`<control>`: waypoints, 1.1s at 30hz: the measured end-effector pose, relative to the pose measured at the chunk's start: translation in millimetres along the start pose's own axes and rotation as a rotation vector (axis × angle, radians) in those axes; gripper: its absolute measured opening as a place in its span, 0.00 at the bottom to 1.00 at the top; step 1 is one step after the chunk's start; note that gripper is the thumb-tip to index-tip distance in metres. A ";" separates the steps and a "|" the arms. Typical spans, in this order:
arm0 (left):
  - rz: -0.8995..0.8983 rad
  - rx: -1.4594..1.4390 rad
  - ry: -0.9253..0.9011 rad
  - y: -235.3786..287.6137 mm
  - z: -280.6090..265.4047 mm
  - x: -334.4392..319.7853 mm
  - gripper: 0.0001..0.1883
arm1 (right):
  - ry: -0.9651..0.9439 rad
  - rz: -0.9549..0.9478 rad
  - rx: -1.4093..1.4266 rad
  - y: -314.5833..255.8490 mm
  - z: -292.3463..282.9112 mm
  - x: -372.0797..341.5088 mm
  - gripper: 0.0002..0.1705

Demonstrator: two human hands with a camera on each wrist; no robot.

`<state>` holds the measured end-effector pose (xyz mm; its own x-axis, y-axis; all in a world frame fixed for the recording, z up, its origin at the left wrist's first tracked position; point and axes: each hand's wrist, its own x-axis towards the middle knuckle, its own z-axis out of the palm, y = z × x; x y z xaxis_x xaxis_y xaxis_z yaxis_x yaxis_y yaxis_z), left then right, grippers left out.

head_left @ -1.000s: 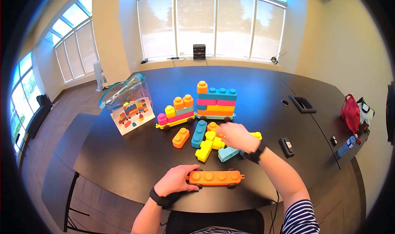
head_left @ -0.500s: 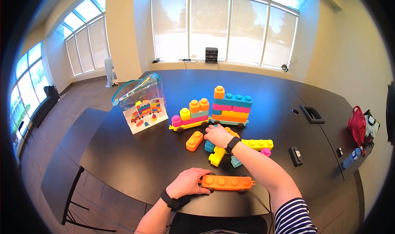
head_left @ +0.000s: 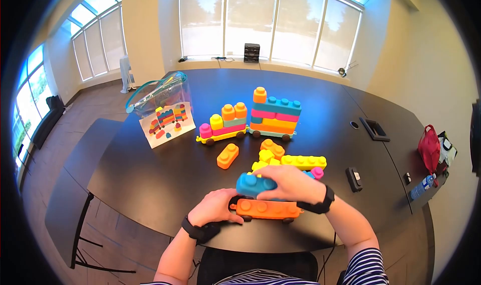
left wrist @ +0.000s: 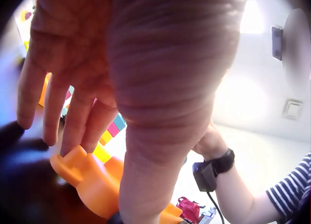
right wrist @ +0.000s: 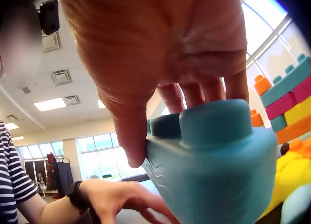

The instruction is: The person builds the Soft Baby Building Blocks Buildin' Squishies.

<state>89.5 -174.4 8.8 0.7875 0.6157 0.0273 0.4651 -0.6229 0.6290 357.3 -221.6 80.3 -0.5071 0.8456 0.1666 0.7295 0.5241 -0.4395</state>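
Observation:
My right hand grips a blue building block between thumb and fingers, its studs facing up. The block is held just over the far side of an orange wheeled wagon base. In the right wrist view, the thumb presses one side of the blue block and the fingers reach behind it. My left hand holds the base's left end, thumb on the near side and fingers on the far side. The left wrist view shows the orange base's hooked end between thumb and fingers.
Beyond the hands lie loose blocks: an orange one, a long yellow one and a pink one. Two built wagons, one low and one tall, stand behind. A picture card leans on a clear bag.
My right hand has reached into the loose blocks, picked up the blue block and brought it back towards me above the orange base. My left hand has stayed at the base's left end.

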 end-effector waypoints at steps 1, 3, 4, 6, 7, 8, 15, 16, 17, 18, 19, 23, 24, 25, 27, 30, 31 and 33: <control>-0.037 -0.012 -0.028 3.5 -2.9 -0.6 0.43 | 0.010 -0.018 -0.016 2.7 12.6 -7.5 0.36; 0.008 -0.060 -0.005 0.2 -0.9 0.1 0.41 | 0.026 -0.029 -0.099 1.7 32.6 -19.0 0.33; 0.031 -0.085 0.007 -0.7 0.0 0.2 0.41 | 0.045 -0.035 -0.118 -0.2 39.4 -22.6 0.33; 0.033 -0.095 0.027 2.2 1.4 -0.5 0.40 | 0.080 -0.049 -0.156 -2.4 49.6 -27.1 0.32; 0.034 -0.099 0.038 3.4 1.7 -0.7 0.40 | 0.054 -0.040 -0.147 -5.2 50.3 -28.0 0.31; 0.024 -0.078 0.035 3.0 2.7 -0.6 0.40 | 0.066 -0.042 -0.139 -4.3 53.4 -28.9 0.31; 0.032 -0.004 0.063 -4.8 9.5 1.5 0.39 | 0.008 -0.047 -0.062 -4.2 55.2 -31.0 0.31; 0.024 -0.004 0.062 -4.6 10.0 1.3 0.39 | 0.009 -0.046 -0.058 -4.3 56.2 -31.3 0.31; 0.017 -0.005 0.056 -4.2 9.9 1.2 0.39 | 0.022 -0.049 -0.043 -4.2 58.2 -31.8 0.32; 0.009 -0.006 0.050 -3.7 9.0 1.4 0.39 | 0.036 -0.052 -0.028 -4.0 61.2 -32.6 0.33; 0.002 -0.006 0.044 -3.2 8.2 1.6 0.39 | 0.050 -0.055 -0.013 -3.7 64.1 -33.2 0.34; -0.006 -0.008 0.048 -1.6 7.4 1.6 0.39 | 0.064 -0.069 -0.068 -1.3 73.3 -34.3 0.32; -0.003 -0.001 0.052 -1.1 8.0 1.6 0.39 | 0.060 -0.077 -0.081 0.7 74.2 -33.8 0.32; 0.001 0.006 0.054 -0.3 8.7 1.3 0.39 | 0.055 -0.084 -0.094 1.6 74.9 -34.1 0.32; 0.009 0.009 0.064 0.4 8.8 0.9 0.38 | 0.045 -0.081 -0.101 1.2 75.2 -33.7 0.32; 0.006 0.006 0.057 0.2 8.7 1.2 0.39 | 0.037 -0.075 -0.111 1.3 76.2 -33.3 0.32; 0.002 0.005 0.051 -0.4 8.8 1.2 0.39 | 0.036 -0.072 -0.114 1.0 76.8 -33.4 0.32; 0.013 0.012 0.055 -3.9 11.2 1.6 0.39 | 0.044 -0.072 -0.118 0.0 77.7 -33.8 0.32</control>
<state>93.4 -176.4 -2.3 0.7704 0.6328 0.0783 0.4601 -0.6368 0.6187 338.7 -258.1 6.0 -0.5416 0.8075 0.2338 0.7419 0.5899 -0.3187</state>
